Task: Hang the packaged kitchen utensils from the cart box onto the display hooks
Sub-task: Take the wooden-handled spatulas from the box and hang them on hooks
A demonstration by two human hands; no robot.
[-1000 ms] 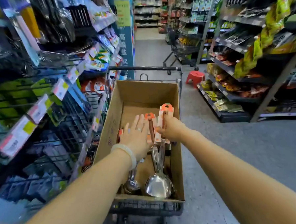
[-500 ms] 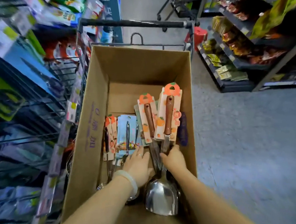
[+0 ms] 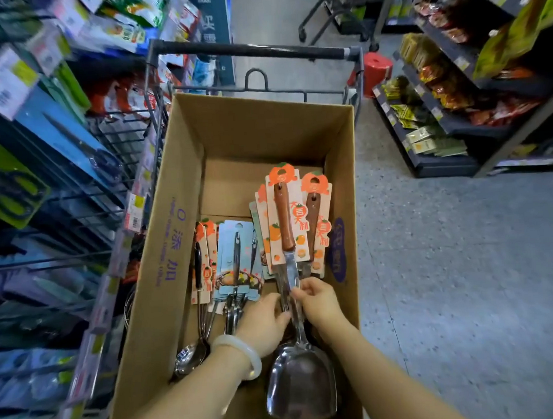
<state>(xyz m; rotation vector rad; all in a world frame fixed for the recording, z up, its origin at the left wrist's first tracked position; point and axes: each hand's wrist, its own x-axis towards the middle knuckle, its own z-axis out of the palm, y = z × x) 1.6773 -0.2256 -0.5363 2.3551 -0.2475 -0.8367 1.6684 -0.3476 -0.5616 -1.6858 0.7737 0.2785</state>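
An open cardboard box (image 3: 171, 253) sits in a shopping cart (image 3: 254, 50). Inside lie several packaged utensils: spatulas with brown handles on orange cards (image 3: 285, 221), blue-carded utensils (image 3: 238, 262) and a ladle (image 3: 190, 358) at the left. My right hand (image 3: 318, 303) pinches the metal shaft of the top spatula, whose steel blade (image 3: 300, 381) points toward me. My left hand (image 3: 263, 322), with a pale bangle on the wrist, touches the neighbouring shafts with curled fingers; its grip is hidden. Display hooks (image 3: 85, 200) carry packaged goods at the left.
Wire racks with hanging packages and price tags (image 3: 6, 85) line the left side, close to the cart. A shelf unit of snack packets (image 3: 449, 104) stands at the right across grey floor (image 3: 464, 279). A red stool (image 3: 376, 66) and another cart (image 3: 339, 20) are further down the aisle.
The view has tilted down and closer over the box. Both hands slid from the carded handles down to the metal shafts, and the right hand now pinches the top spatula's shaft.
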